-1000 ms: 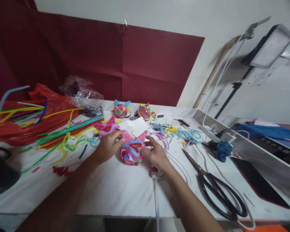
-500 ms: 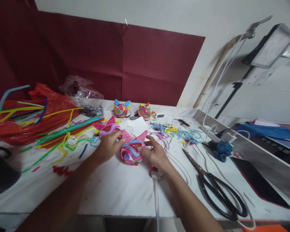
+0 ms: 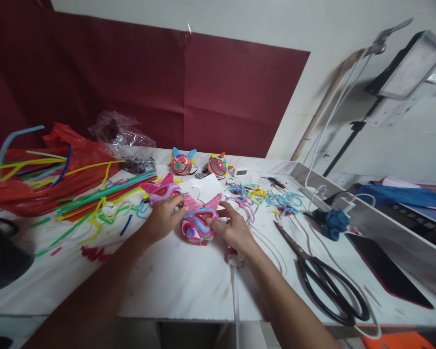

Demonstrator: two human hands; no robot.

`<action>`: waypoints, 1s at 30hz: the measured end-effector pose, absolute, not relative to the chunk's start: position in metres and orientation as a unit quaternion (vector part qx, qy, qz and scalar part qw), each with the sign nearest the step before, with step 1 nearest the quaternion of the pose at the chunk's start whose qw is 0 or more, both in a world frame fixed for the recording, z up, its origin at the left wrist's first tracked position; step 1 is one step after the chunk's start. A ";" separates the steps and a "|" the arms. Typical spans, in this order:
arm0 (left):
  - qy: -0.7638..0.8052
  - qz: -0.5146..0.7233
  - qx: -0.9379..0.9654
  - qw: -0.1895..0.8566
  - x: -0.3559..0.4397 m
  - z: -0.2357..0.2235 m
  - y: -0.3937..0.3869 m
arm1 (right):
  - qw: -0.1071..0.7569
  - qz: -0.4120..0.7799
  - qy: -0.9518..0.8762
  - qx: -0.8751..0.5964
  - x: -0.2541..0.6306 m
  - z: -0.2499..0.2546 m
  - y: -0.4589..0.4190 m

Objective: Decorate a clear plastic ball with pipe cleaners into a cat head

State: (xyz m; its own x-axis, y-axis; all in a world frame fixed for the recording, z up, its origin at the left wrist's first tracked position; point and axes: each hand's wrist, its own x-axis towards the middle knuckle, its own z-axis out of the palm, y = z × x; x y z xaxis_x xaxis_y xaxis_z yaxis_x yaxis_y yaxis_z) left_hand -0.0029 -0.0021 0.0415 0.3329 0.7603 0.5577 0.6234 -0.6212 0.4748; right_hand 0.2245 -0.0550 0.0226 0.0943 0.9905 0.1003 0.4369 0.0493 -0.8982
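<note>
The rounded, cat-like pipe-cleaner head [image 3: 199, 226] is covered in curving pink, red, blue and white strands, with a round purple piece low on one side. Two pointed pink ears spread upward from its top. It sits decorated face forward on the tabletop [image 3: 174, 291], between the fingers [image 3: 177, 213] of both hands.

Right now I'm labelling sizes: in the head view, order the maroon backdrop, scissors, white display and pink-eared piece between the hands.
1. Maroon backdrop
2. Scissors
3. Pink-eared piece
4. White display
</note>
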 end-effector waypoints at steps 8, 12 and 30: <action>0.421 0.389 0.813 0.102 -0.003 0.043 -0.001 | 0.432 0.355 -0.587 -0.586 0.227 0.022 -0.055; 0.425 0.387 0.811 0.108 -0.003 0.043 -0.002 | 0.448 0.385 -0.569 -0.572 0.229 0.023 -0.053; 0.435 0.372 0.809 0.133 -0.003 0.049 -0.002 | 0.413 0.429 -0.590 -0.545 0.246 0.044 -0.042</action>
